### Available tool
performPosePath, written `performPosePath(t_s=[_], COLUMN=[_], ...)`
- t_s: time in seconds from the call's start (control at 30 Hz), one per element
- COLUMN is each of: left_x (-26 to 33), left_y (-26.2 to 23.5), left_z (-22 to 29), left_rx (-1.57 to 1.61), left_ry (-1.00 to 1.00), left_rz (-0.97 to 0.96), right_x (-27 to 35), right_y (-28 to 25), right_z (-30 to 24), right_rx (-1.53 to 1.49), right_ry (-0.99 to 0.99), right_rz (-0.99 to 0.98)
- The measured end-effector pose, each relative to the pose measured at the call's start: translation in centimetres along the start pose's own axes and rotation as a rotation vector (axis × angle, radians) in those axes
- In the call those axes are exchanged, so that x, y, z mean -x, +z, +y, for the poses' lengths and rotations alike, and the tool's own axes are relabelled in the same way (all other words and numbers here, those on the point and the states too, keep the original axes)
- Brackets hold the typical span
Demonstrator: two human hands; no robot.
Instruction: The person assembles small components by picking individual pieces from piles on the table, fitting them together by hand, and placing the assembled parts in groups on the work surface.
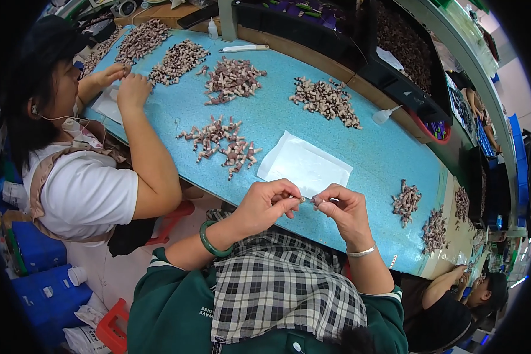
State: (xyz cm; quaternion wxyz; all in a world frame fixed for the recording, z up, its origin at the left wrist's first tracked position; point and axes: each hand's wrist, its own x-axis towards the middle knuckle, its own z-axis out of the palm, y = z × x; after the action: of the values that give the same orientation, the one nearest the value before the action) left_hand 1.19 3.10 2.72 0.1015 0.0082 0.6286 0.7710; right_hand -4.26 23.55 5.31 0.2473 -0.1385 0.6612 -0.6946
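My left hand [264,206] pinches a small pale piece [302,200] between thumb and fingertips. Facing it, my right hand [345,211] is closed on a small mauve-brown piece [317,200]. The two pieces are a short way apart, over the table's near edge. Just beyond my hands lies a white sheet [304,162] on the blue tabletop [371,171]. To its left, small branching striped figures [224,141] in cream and brown lie in a loose group. Past the sheet is a heap of small cream and dark pieces [324,100].
More heaps of mauve-brown pieces [233,79] lie at the back, with others at the right [406,202]. A white pen-shaped tool [243,48] and squeeze bottles [212,28] stand or lie along the back. A co-worker [88,183] sits at left, another [454,307] at right. Black bins [407,68] line the far side.
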Motion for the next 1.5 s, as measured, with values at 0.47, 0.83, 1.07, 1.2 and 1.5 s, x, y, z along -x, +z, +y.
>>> performPosePath(t_s=[0.47,0.83,1.07,1.2,1.5], left_x=[1.0,1.0,1.2,1.4,1.7], left_y=[1.9,3.3,3.7,3.5,3.7], left_z=[0.2,0.2,0.1,-0.7,-0.7], left_rx=[-0.275,-0.626,-0.433,-0.71,-0.722], left_ry=[0.169,0.386,0.227,0.332,0.232], left_rz=[0.001,-0.042,-0.055,-0.178,-0.376], right_x=[2.3,3.9,5.0,5.5,6.5], right_y=[0.0,0.1,-0.8,-0.7,-0.9], right_z=[0.3,3.3,3.7,3.9,4.4], right_rx=[0.659,0.636,0.236,0.283,0.569], right_ry=[-0.381,-0.586,-0.311,-0.31,-0.558], right_rz=[0.058,0.165,0.144,0.113,0.049])
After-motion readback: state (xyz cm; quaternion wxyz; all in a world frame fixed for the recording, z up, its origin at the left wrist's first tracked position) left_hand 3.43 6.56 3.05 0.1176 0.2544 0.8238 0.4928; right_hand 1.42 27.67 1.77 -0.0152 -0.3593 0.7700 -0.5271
